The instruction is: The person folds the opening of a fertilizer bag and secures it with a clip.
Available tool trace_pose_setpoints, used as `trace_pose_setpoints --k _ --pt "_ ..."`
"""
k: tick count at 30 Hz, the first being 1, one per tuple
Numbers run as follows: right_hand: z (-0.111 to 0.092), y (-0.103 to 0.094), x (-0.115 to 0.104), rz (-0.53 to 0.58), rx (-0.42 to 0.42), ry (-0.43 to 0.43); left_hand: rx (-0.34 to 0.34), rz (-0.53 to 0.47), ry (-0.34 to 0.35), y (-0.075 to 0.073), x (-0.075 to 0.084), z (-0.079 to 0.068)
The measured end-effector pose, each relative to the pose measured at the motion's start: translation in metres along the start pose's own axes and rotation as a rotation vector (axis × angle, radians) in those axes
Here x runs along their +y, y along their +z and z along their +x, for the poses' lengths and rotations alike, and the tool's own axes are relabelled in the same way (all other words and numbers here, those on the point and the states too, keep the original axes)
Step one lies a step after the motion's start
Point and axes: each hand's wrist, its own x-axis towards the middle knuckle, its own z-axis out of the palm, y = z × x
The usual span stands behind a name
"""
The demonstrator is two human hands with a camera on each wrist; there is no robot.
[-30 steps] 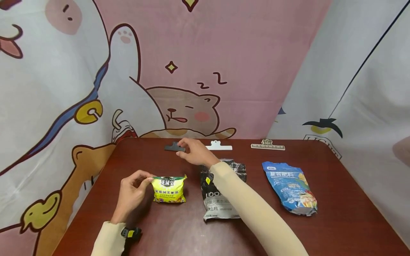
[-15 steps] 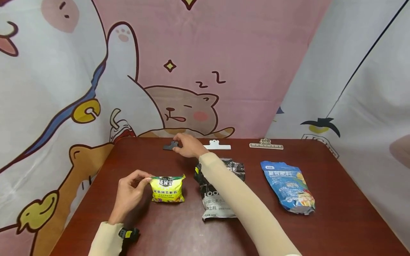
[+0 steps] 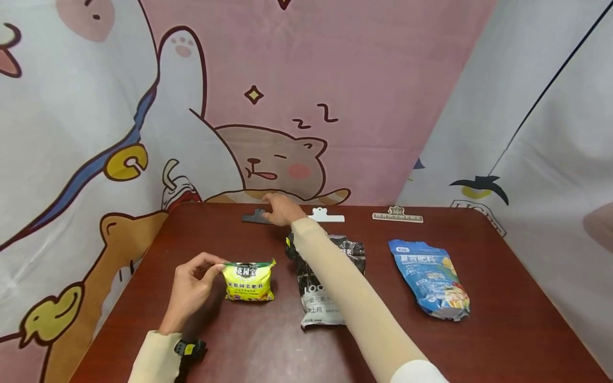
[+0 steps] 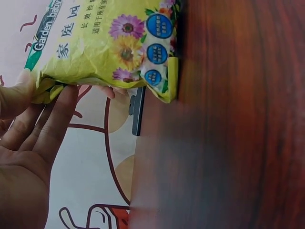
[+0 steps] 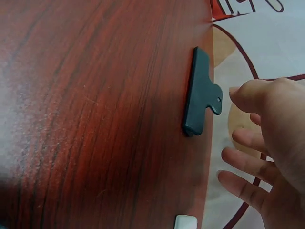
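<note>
My left hand [image 3: 190, 287] pinches the upper left corner of a small yellow fertilizer bag [image 3: 249, 283] between thumb and fingers. Its flower-printed front [image 4: 126, 36] fills the top of the left wrist view. At the table's far edge, my right hand [image 3: 283, 209] reaches beside a dark bulldog-style bag clip [image 3: 255, 216]. The right wrist view has this clip [image 5: 201, 93] lying on the table, its handle toward the hand. My right thumb [image 5: 250, 95] is just short of the handle, the other fingers loosely bent with nothing between them.
Along the far edge lie a white clip [image 3: 326, 215] and a piano-keyboard-patterned clip [image 3: 397, 215]. A black and silver bag [image 3: 316, 306] lies under my right forearm, partly hidden. Farther right is a blue bag [image 3: 431, 279]. A cartoon-printed cloth [image 3: 373, 106] hangs behind the table [image 3: 268, 351].
My right hand has shifted slightly away from me, at the dark clip's right end. The left hand keeps its pinch on the yellow bag. The whole head view drifts a little.
</note>
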Motion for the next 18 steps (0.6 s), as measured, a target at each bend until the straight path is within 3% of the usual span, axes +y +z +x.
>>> trace_pose_setpoints --k 8,18 --pt "0.012 0.005 -0.004 -0.174 -0.059 -0.016 0.014 0.013 -0.019 -0.002 0.001 0.001" --pt "0.019 0.012 -0.008 -0.278 -0.072 -0.029 0.027 0.042 -0.026 0.0 -0.001 -0.002"
